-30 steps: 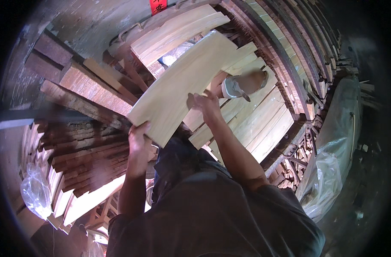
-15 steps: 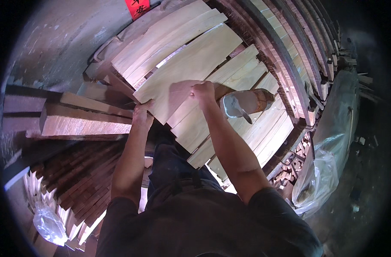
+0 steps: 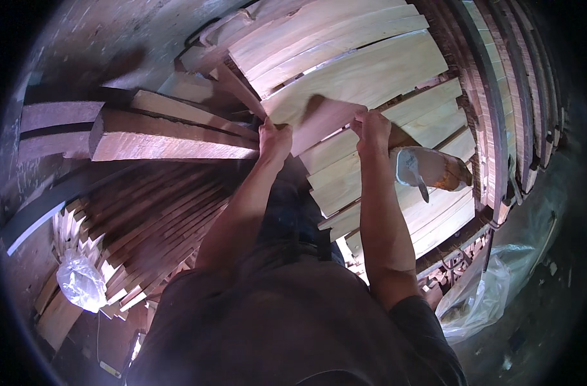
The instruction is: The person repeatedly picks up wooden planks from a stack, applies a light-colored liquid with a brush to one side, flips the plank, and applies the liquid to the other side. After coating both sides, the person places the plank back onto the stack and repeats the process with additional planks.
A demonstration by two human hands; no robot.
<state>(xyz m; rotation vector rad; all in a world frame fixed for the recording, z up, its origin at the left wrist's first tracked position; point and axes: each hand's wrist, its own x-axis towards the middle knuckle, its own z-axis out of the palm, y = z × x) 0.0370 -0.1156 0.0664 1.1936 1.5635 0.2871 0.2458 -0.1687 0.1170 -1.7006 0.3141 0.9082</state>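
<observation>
A wide pale wooden board (image 3: 370,69) lies across other pale planks in front of me. My left hand (image 3: 275,143) is closed round the board's near left corner, thumb on top. Further right along its near edge, my right hand (image 3: 372,130) is closed with the fingertips pinched at that edge; a shadow falls on the wood beside it. Just right of that hand, a cloudy plastic container (image 3: 441,170) with orange-brown stains rests on the planks. A dark, flat handle (image 3: 423,190) sticks out of its whitish mouth.
Thick timber beams (image 3: 171,136) jut in from the left. Below them is a stack of dark wood strips (image 3: 145,219) with a clear plastic bag (image 3: 81,281) beside it. Long curved-looking timbers (image 3: 493,96) run along the right, near plastic sheeting (image 3: 493,302).
My view has swung left, so the scene sits further right. Both hands keep their places along the board's near edge. The right hand's fingers look more pinched than before.
</observation>
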